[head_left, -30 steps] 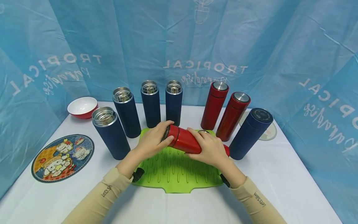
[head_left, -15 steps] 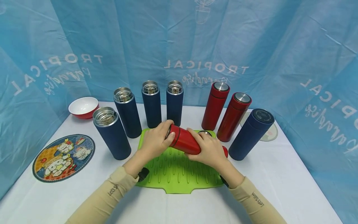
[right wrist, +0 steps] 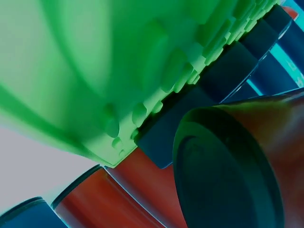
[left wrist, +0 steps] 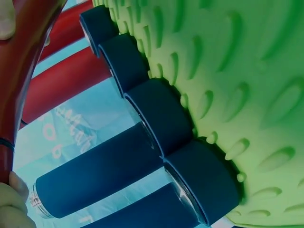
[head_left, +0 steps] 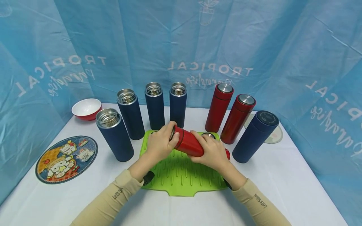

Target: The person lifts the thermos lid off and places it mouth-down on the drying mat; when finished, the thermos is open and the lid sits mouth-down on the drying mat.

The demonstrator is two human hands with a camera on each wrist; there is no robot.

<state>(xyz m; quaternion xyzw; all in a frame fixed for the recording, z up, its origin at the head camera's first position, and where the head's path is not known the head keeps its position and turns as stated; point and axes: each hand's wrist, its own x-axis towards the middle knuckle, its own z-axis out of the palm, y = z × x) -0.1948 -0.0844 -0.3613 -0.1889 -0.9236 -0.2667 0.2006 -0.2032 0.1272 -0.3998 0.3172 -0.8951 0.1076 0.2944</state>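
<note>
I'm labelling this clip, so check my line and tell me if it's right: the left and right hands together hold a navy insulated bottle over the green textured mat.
The colour is wrong. The head view shows the left hand and right hand together holding a red insulated bottle over the green textured mat.

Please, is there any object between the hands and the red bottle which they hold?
Nothing visible in between: the left hand grips the red bottle at its capped end, the right hand holds its body. The dark blue lids sit on the green mat.
</note>
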